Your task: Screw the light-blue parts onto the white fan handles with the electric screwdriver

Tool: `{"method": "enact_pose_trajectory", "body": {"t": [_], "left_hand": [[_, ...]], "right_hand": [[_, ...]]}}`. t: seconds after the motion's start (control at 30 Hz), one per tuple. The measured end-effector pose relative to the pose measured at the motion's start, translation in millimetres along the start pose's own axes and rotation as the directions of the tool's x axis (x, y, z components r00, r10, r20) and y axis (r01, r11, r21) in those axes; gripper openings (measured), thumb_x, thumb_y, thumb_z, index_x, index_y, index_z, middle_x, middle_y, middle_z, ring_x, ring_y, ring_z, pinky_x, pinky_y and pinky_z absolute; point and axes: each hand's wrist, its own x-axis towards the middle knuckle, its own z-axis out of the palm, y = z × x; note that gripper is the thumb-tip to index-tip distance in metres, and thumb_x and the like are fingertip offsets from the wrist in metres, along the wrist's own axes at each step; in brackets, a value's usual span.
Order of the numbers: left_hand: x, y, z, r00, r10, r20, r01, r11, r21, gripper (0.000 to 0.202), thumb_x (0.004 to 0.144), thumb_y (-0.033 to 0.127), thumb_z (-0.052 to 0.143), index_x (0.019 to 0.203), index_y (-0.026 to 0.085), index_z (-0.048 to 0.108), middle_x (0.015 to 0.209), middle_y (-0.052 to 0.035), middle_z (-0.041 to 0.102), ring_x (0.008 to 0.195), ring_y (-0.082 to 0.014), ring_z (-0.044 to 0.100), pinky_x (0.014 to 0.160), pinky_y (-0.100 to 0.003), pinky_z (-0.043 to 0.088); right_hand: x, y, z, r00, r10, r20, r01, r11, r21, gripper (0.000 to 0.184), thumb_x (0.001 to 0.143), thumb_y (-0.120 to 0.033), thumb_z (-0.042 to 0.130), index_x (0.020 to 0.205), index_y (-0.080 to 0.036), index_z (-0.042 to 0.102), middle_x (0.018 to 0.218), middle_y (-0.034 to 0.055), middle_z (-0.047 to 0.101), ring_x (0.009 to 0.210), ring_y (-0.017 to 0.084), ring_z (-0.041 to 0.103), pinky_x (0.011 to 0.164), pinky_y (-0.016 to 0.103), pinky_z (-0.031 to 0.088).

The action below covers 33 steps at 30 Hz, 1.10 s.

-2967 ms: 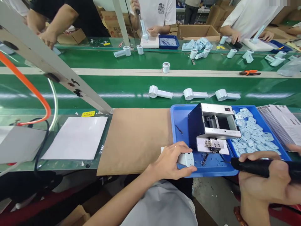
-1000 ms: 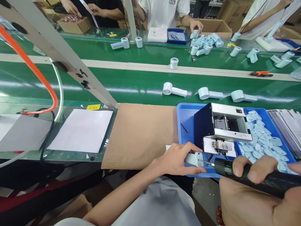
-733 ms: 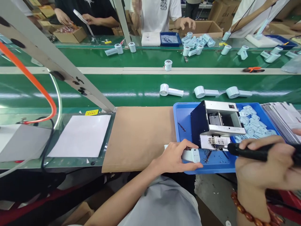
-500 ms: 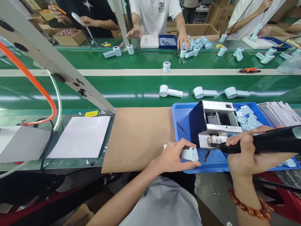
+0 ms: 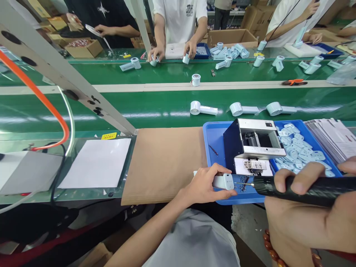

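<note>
My left hand (image 5: pixel 204 185) is closed around a small pale blue plastic part (image 5: pixel 224 181), held at the front left corner of the blue tray (image 5: pixel 215 135). My right hand (image 5: pixel 308 217) grips a black electric screwdriver (image 5: pixel 300 186). Its thin bit lies level and points left, with the tip almost touching the end of the part. Just behind the bit stands a grey and dark blue screw feeder (image 5: pixel 254 142) inside the tray. Loose dark screws (image 5: pixel 243 184) lie on the tray floor under the bit.
Several pale blue flat pieces (image 5: pixel 299 150) fill the tray's right half; a stack of papers (image 5: pixel 332 137) lies beside it. Brown cardboard (image 5: pixel 164 163) and a white sheet (image 5: pixel 96 163) cover the bench. Three pale blue handled units (image 5: pixel 203 108) ride the green conveyor. Other people work across it.
My right hand has drawn the screwdriver back from the screw feeder's front and swung it down and left, so its bit now meets the part held in my left hand.
</note>
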Motion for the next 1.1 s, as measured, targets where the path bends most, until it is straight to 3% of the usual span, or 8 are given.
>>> {"method": "enact_pose_trajectory", "body": {"t": [0.13, 0.33, 0.53, 0.73, 1.0, 1.1], "left_hand": [[0, 0, 0.0, 1.000, 0.025, -0.001, -0.025, 0.999, -0.036, 0.065, 0.082, 0.061, 0.093, 0.131, 0.027, 0.069, 0.101, 0.0012, 0.082, 0.082, -0.0196, 0.076, 0.078, -0.030, 0.052], [3, -1, 2.6, 0.999, 0.037, 0.019, -0.037, 0.999, 0.022, 0.066, 0.083, 0.064, 0.092, 0.132, 0.028, 0.068, 0.098, 0.0011, 0.082, 0.081, -0.0205, 0.078, 0.079, -0.031, 0.054], [3, -6, 4.1, 0.996, 0.084, 0.027, -0.085, 0.995, 0.047, 0.069, 0.085, 0.070, 0.088, 0.134, 0.028, 0.067, 0.097, 0.0007, 0.083, 0.083, -0.0216, 0.080, 0.076, -0.029, 0.055], [4, -2, 0.8, 0.991, 0.130, 0.039, -0.132, 0.991, 0.036, 0.064, 0.087, 0.065, 0.088, 0.134, 0.026, 0.068, 0.110, -0.0033, 0.085, 0.088, -0.0228, 0.082, 0.079, -0.030, 0.056], [4, -1, 0.6, 0.996, 0.068, 0.054, -0.071, 0.996, 0.061, 0.065, 0.086, 0.067, 0.088, 0.133, 0.027, 0.069, 0.095, -0.0004, 0.082, 0.080, -0.0213, 0.078, 0.074, -0.030, 0.053], [2, -2, 1.3, 0.998, 0.050, 0.040, -0.053, 0.996, 0.071, 0.066, 0.085, 0.067, 0.088, 0.135, 0.027, 0.070, 0.094, 0.0001, 0.081, 0.079, -0.0206, 0.076, 0.077, -0.030, 0.054]], "right_hand": [[-3, 20, 0, 0.997, 0.054, -0.052, -0.046, 0.989, 0.143, 0.034, 0.107, -0.039, 0.077, 0.138, -0.053, 0.074, 0.129, 0.0004, 0.038, 0.066, 0.010, 0.039, 0.054, 0.028, 0.050], [4, 18, 4, 0.999, 0.044, 0.019, -0.046, 0.990, 0.135, 0.031, 0.098, -0.043, 0.089, 0.127, -0.048, 0.079, 0.110, 0.0003, 0.029, 0.062, 0.008, 0.039, 0.050, 0.027, 0.046], [0, 24, -1, 0.998, 0.054, 0.019, -0.056, 0.984, 0.167, 0.036, 0.096, -0.036, 0.088, 0.128, -0.047, 0.078, 0.110, -0.0008, 0.035, 0.061, 0.010, 0.037, 0.047, 0.030, 0.049], [-9, 18, 2, 0.998, 0.057, -0.033, -0.057, 0.998, 0.009, 0.036, 0.096, -0.049, 0.089, 0.129, -0.058, 0.077, 0.110, 0.0008, 0.030, 0.065, 0.013, 0.031, 0.049, 0.031, 0.048], [-19, 16, 8, 0.991, 0.025, -0.133, -0.034, 0.997, -0.069, 0.034, 0.099, -0.052, 0.085, 0.129, -0.063, 0.074, 0.114, 0.0019, 0.029, 0.067, 0.014, 0.030, 0.053, 0.031, 0.048], [-18, 18, 4, 0.997, -0.042, -0.067, 0.034, 0.993, -0.114, 0.035, 0.107, -0.047, 0.073, 0.139, -0.061, 0.069, 0.111, 0.0032, 0.024, 0.065, 0.013, 0.033, 0.049, 0.030, 0.044]]}}
